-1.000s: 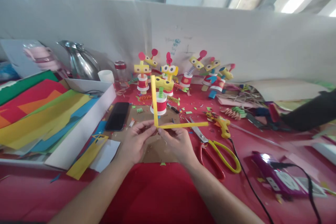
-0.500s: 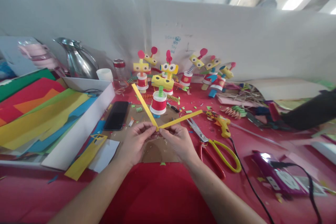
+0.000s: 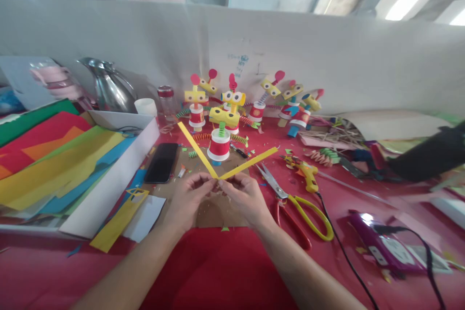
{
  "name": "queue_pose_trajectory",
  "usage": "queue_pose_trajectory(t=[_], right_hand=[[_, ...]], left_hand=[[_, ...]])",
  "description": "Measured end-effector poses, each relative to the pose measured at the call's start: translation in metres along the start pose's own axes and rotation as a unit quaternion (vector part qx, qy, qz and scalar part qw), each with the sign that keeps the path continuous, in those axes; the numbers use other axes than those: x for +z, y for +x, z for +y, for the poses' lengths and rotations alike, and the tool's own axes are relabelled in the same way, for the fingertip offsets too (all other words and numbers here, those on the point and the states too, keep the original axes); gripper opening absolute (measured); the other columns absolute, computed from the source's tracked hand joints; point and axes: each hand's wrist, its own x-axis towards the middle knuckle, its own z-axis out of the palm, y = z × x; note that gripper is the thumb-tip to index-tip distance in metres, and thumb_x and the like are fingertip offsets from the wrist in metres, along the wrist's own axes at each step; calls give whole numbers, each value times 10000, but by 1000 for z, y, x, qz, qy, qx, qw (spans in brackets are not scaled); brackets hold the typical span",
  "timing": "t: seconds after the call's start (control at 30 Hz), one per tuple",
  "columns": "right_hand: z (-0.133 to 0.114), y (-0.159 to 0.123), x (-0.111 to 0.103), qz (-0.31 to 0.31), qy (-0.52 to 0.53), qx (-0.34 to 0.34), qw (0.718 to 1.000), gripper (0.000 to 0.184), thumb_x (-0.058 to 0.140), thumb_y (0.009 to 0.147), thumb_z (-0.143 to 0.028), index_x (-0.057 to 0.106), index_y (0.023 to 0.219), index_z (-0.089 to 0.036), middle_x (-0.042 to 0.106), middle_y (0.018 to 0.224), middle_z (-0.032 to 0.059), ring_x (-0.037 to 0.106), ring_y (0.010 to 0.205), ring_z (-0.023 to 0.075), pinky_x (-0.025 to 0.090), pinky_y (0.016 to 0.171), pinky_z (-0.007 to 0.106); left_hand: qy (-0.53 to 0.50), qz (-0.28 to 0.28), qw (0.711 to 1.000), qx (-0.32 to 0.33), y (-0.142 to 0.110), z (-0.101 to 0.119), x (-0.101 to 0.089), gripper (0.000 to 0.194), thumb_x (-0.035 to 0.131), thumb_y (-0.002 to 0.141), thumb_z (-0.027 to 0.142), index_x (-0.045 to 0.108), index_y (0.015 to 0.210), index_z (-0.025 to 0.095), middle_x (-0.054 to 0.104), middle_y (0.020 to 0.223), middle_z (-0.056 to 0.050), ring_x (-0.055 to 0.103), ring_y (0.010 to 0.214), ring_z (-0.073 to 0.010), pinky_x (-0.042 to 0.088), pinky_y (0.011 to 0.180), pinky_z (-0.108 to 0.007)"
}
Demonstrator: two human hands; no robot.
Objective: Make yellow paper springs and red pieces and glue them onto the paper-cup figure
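Observation:
Two yellow paper strips meet at a corner between my hands and spread upward in a V; whether they are joined or one folded piece I cannot tell. My left hand point(image 3: 192, 196) pinches the corner below the left yellow paper strip point(image 3: 196, 147). With thumb and fingers my right hand point(image 3: 245, 196) grips the base of the right yellow paper strip point(image 3: 250, 162). Just beyond stands a paper-cup figure point(image 3: 219, 147) with a yellow head and spring-folded arms. Under my hands lies a brown cardboard sheet point(image 3: 218, 215).
Scissors point(image 3: 278, 189) and a yellow glue gun point(image 3: 308, 174) lie to the right, beside a purple device point(image 3: 387, 244) with a cable. On the left are a phone point(image 3: 162, 162) and a white box point(image 3: 112, 174) of coloured paper. Several more cup figures point(image 3: 196, 116) line the back.
The yellow strips have turned to the left: the left one went from upright to leaning left, and the right one rose from nearly level to a slant. Both hands keep their pinch.

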Motion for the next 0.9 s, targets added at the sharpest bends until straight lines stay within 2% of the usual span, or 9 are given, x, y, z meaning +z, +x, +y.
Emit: queue_pose_trajectory(t=[0.17, 0.27, 0.37, 0.47, 0.53, 0.67, 0.9], right_hand=[[2, -2, 4, 26, 51, -4, 998, 179, 738, 705, -334, 658, 750, -180, 650, 714, -7, 579, 655, 121, 463, 658, 253], [0, -3, 5, 33, 81, -5, 996, 191, 759, 684, -336, 652, 740, -187, 634, 692, -22, 561, 638, 107, 460, 654, 242], [-5, -2, 4, 24, 88, 4, 996, 209, 772, 666, -354, 658, 707, -183, 632, 651, -22, 554, 603, 99, 459, 624, 236], [-10, -1, 1, 4, 66, 33, 997, 248, 792, 625, -384, 660, 668, -178, 656, 623, -7, 572, 567, 105, 472, 592, 246], [-13, -1, -1, -10, 58, 54, 997, 261, 803, 601, -388, 662, 659, -176, 667, 604, -3, 585, 549, 106, 479, 574, 245], [-15, -2, -1, -20, 54, 75, 996, 235, 801, 589, -354, 664, 649, -173, 672, 577, -6, 592, 524, 96, 472, 547, 230], [-15, 0, -4, -12, 16, 78, 997, 189, 785, 582, -315, 664, 619, -174, 656, 560, -11, 570, 513, 99, 453, 533, 236]], left_hand=[[-63, 10, 998, 19, -2, -9, 4, 133, 771, 712, 286, 707, 745, 175, 690, 727, 1, 595, 697, -102, 452, 681, -218], [-93, 16, 996, 6, -2, -12, 4, 126, 787, 693, 271, 709, 730, 179, 707, 751, 0, 618, 722, -107, 473, 710, -225], [-150, 1, 987, -51, 0, -10, 2, 115, 800, 664, 230, 716, 720, 174, 715, 750, -9, 634, 718, -112, 489, 694, -224], [-180, -17, 976, -120, 4, -7, -3, 143, 808, 628, 208, 729, 735, 155, 704, 709, -29, 629, 659, -118, 473, 588, -213], [-175, -30, 973, -146, 6, -6, -6, 166, 821, 605, 199, 731, 731, 139, 694, 679, -38, 616, 623, -113, 454, 548, -202], [-154, -59, 975, -146, 7, -8, -10, 223, 855, 566, 208, 729, 730, 125, 691, 672, -34, 609, 622, -96, 453, 562, -182], [-90, -49, 986, -128, 8, -6, -11, 228, 874, 528, 249, 740, 669, 130, 692, 625, -49, 609, 588, -116, 463, 576, -219]])
